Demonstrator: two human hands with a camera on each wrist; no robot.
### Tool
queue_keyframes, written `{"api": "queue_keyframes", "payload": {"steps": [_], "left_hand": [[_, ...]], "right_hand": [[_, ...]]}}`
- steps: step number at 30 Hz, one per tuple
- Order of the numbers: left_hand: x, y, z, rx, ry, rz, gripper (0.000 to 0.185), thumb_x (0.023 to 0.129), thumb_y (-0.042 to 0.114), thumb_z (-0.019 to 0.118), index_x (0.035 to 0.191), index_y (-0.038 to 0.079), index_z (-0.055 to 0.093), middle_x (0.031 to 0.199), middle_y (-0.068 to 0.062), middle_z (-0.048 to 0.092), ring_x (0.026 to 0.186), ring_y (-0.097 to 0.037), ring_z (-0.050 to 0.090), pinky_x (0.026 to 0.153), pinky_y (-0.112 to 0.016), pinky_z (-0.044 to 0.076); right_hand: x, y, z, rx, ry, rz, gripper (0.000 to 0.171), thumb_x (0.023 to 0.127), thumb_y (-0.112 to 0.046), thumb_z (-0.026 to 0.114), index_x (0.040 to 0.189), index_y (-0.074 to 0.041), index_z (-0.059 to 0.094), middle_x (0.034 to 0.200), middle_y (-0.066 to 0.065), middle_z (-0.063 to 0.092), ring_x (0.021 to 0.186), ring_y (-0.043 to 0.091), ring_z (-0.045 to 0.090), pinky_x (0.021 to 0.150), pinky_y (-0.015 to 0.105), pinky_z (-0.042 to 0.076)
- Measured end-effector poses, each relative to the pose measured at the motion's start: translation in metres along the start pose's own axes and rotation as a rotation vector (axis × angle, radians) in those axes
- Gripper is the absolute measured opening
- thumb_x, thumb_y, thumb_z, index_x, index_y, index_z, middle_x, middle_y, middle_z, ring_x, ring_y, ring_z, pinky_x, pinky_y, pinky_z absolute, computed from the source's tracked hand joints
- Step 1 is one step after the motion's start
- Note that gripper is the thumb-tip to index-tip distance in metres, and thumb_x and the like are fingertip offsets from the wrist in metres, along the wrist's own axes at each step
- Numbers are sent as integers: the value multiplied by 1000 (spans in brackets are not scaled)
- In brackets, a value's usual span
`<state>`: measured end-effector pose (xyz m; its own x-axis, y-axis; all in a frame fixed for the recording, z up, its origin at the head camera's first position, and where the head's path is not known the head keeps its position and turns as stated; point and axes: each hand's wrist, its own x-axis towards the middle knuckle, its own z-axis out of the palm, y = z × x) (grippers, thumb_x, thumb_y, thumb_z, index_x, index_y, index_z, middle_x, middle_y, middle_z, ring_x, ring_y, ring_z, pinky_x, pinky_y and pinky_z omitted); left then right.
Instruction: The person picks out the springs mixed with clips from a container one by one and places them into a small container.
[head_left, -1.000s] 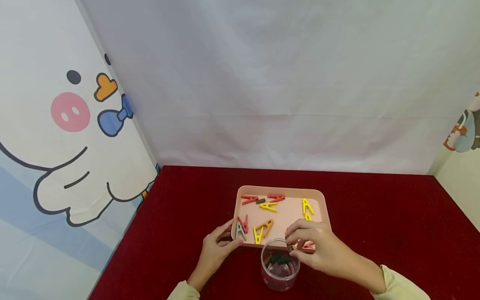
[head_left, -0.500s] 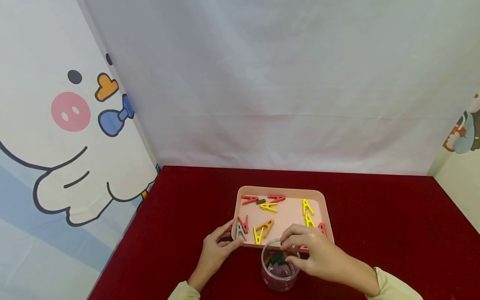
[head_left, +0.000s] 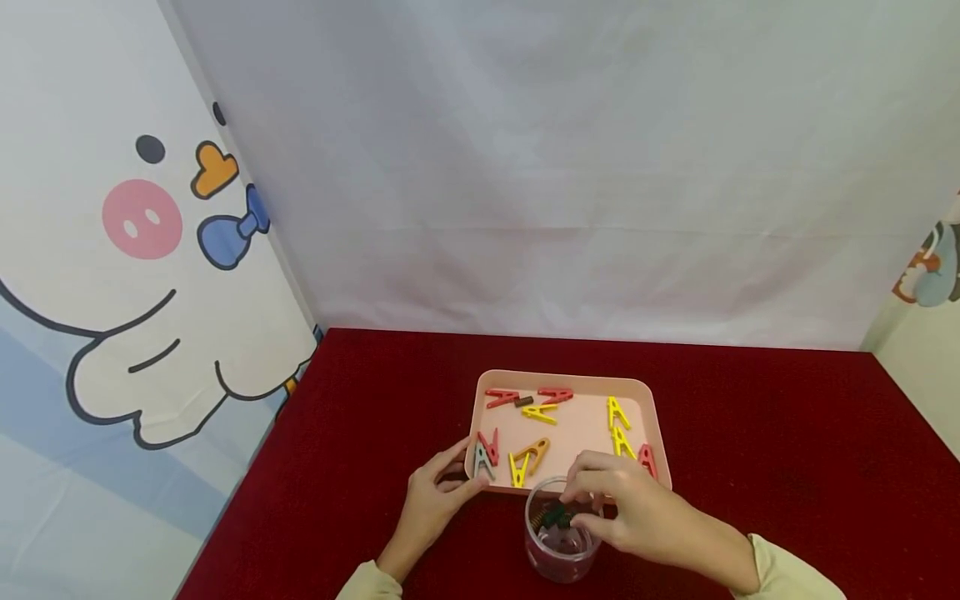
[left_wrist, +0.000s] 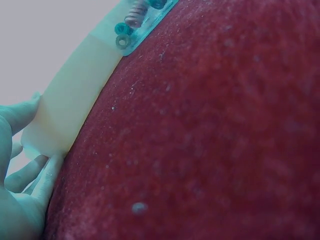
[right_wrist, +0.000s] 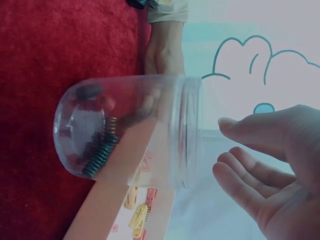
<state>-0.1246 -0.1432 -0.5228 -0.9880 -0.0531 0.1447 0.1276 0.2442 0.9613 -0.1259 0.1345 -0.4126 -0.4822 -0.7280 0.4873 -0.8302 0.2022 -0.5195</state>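
My left hand (head_left: 431, 504) grips the near left corner of a pink tray (head_left: 573, 429), its thumb by the rim and fingers at the outer side. Before the tray stands a clear plastic jar (head_left: 558, 567) with several coil springs inside. A dark green spring (right_wrist: 98, 156) and a copper one (right_wrist: 112, 125) show through its wall. My right hand (head_left: 633, 508) hovers at the jar's mouth. In the right wrist view, thumb and fingers are apart with nothing between them. Inside the tray lie red, yellow, grey and orange plastic clips and a brown spring (head_left: 523, 402).
A red cloth (head_left: 750, 433) covers the table. Behind it hangs a white curtain (head_left: 562, 167), and a cartoon-printed sheet (head_left: 112, 333) is at the left. The tray's near edge is close to the jar.
My right hand has moved left from the tray's near right part to over the jar and let go of a copper spring. The left hand has stayed on the tray.
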Motion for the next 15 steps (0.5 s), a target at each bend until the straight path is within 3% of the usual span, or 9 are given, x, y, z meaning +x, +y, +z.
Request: {"api": "queue_keyframes", "payload": {"steps": [6, 15], "left_hand": [[-6, 31, -3, -14, -30, -19, 59, 80, 9, 76, 134, 3, 53, 117, -22, 58, 105, -35, 58, 77, -29, 54], [-8, 33, -4, -20, -23, 6, 58, 80, 8, 76, 133, 2, 54, 114, -21, 60, 103, -36, 59, 75, -28, 54]], "right_hand": [[9, 2, -5, 14, 32, 10, 29, 72, 3, 78, 87, -19, 68, 87, -7, 59, 71, 9, 55, 56, 16, 46], [25, 18, -7, 18, 44, 62, 25, 71, 4, 77, 87, -14, 68, 87, -5, 61, 71, 10, 55, 55, 21, 49]]}}
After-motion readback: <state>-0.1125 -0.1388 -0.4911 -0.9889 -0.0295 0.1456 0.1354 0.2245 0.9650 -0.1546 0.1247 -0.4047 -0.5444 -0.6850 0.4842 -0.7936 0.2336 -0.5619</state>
